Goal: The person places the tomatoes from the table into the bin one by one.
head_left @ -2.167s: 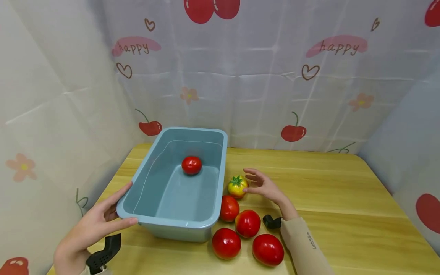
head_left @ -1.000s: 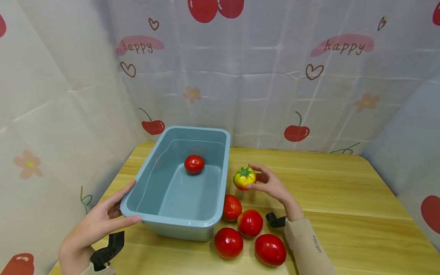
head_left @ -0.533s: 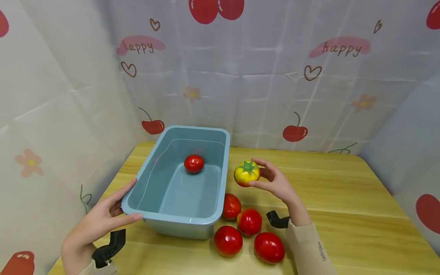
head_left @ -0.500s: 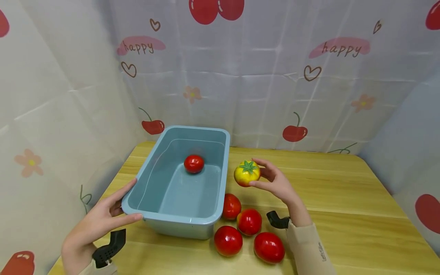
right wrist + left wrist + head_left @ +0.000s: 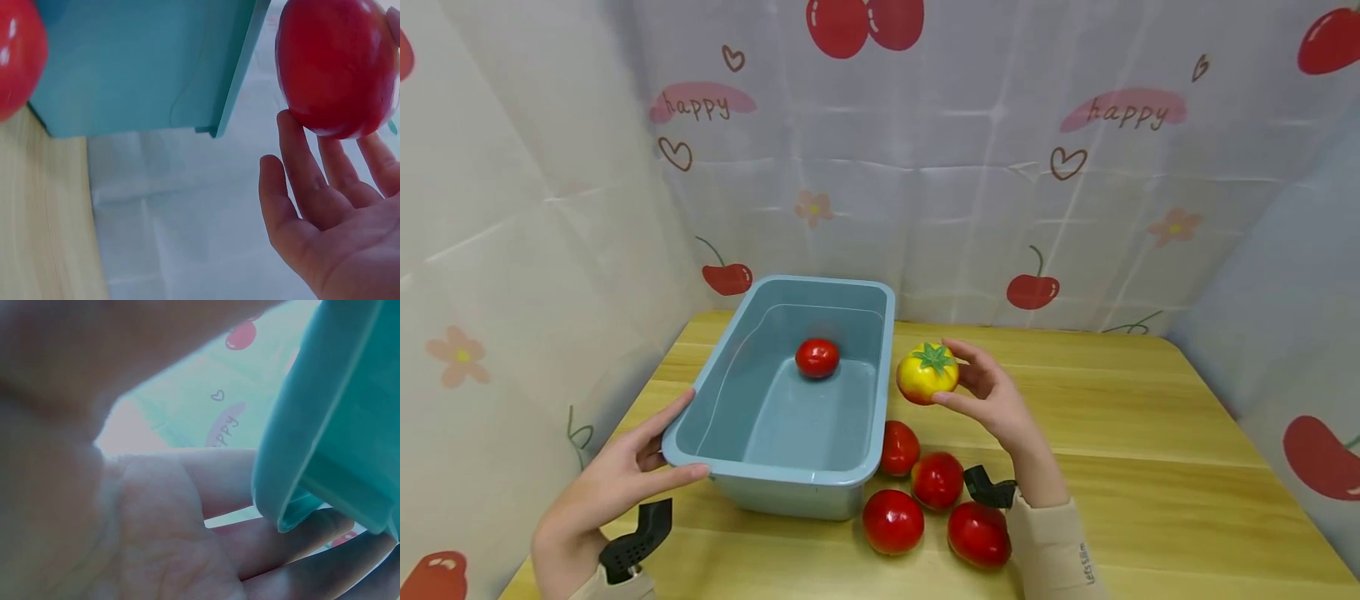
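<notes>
In the head view my right hand [image 5: 988, 396] pinches a toy tomato [image 5: 927, 373], red below and yellow on top with a green leaf star. It is held above the table, just right of the light blue plastic bin [image 5: 797, 477]. The right wrist view shows the tomato's glossy red underside [image 5: 337, 69] at the fingertips. My left hand [image 5: 617, 475] spreads around the bin's near left corner, thumb along the front and fingers straight beneath the rim [image 5: 319, 412]. One red tomato [image 5: 817, 358] lies inside the bin.
Several more red tomatoes lie right of the bin's near end, one of them [image 5: 899, 448] against its wall and another [image 5: 980, 535] closest to my right sleeve [image 5: 1051, 546]. The wooden table [image 5: 1112, 433] is enclosed by a printed curtain [image 5: 962, 167] at the back and sides.
My right hand has closed on the yellow-topped tomato, raised it off the table and tilted it; lately it has shifted slightly left toward the bin. My left hand stays at the corner.
</notes>
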`<act>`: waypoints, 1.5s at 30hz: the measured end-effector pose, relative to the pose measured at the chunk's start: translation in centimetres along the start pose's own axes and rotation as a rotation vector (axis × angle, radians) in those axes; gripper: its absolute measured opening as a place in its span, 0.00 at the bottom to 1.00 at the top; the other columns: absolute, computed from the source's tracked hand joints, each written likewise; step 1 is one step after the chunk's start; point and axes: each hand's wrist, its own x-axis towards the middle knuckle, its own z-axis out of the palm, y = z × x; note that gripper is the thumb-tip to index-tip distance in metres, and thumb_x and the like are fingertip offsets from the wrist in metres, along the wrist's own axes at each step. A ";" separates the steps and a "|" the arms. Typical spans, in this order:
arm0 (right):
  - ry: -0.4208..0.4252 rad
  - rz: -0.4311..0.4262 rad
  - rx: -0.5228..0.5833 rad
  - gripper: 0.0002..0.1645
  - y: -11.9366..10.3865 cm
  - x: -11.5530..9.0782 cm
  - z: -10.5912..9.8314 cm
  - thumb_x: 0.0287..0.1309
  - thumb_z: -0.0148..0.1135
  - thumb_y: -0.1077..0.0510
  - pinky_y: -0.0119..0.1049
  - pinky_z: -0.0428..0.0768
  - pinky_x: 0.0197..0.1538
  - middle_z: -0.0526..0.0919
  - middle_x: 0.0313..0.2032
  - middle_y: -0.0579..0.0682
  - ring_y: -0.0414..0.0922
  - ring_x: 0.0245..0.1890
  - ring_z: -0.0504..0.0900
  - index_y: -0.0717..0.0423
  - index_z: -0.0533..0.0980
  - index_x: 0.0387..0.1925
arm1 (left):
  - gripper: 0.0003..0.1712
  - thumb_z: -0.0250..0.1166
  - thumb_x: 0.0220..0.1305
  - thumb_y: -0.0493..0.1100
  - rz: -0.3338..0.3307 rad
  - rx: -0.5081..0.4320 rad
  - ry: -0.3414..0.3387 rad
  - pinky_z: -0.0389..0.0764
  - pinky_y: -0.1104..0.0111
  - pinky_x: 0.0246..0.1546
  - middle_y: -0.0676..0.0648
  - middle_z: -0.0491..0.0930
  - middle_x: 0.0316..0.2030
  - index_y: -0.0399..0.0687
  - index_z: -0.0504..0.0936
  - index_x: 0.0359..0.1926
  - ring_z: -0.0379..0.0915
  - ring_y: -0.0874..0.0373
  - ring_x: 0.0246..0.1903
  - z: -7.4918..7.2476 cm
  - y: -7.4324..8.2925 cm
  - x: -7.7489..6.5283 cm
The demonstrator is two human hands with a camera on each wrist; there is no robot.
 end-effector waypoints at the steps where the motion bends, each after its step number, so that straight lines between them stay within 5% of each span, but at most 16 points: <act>1: 0.006 -0.001 0.007 0.40 -0.1 0.0 0.3 0.52 0.67 0.68 0.35 0.78 0.49 0.67 0.60 0.57 0.49 0.51 0.75 0.61 0.61 0.65 | 0.48 0.63 0.57 0.27 -0.002 0.002 0.001 0.81 0.66 0.40 0.38 0.70 0.54 0.40 0.47 0.73 0.79 0.54 0.44 0.0 0.0 0.0; 14: 0.037 -0.045 0.000 0.40 -1.8 -0.2 4.3 0.49 0.70 0.64 0.39 0.74 0.55 0.71 0.59 0.51 0.51 0.53 0.74 0.56 0.64 0.64 | 0.47 0.61 0.58 0.25 0.000 -0.057 -0.021 0.80 0.66 0.42 0.53 0.68 0.57 0.39 0.44 0.73 0.78 0.54 0.46 -0.1 0.0 -0.1; 22: 0.023 -0.076 -0.074 0.41 -2.3 -0.4 6.2 0.48 0.71 0.62 0.42 0.71 0.59 0.70 0.61 0.46 0.48 0.57 0.72 0.51 0.65 0.64 | 0.47 0.61 0.58 0.25 0.005 -0.068 -0.022 0.80 0.67 0.43 0.42 0.66 0.59 0.39 0.45 0.73 0.77 0.53 0.47 -0.1 0.0 -0.1; 31: -0.005 -0.072 -0.130 0.40 -2.5 -0.7 7.5 0.49 0.72 0.60 0.46 0.72 0.57 0.71 0.59 0.42 0.45 0.56 0.71 0.43 0.66 0.64 | 0.48 0.61 0.58 0.24 0.020 -0.070 -0.025 0.80 0.67 0.42 0.44 0.68 0.58 0.38 0.44 0.73 0.78 0.55 0.47 -0.1 0.0 -0.1; 42: -0.022 -0.091 -0.164 0.40 -2.3 -0.9 7.7 0.50 0.71 0.61 0.48 0.68 0.60 0.70 0.61 0.40 0.43 0.59 0.69 0.44 0.65 0.64 | 0.48 0.62 0.58 0.25 0.018 -0.029 -0.018 0.80 0.68 0.42 0.48 0.70 0.57 0.38 0.45 0.73 0.78 0.55 0.45 -0.1 0.2 0.1; 45: -0.012 -0.065 -0.179 0.40 -2.8 -1.2 7.5 0.50 0.70 0.62 0.49 0.68 0.60 0.70 0.61 0.42 0.44 0.60 0.69 0.46 0.66 0.64 | 0.48 0.62 0.58 0.26 0.006 -0.013 -0.013 0.80 0.68 0.41 0.43 0.70 0.57 0.39 0.45 0.73 0.79 0.54 0.44 0.0 0.2 0.1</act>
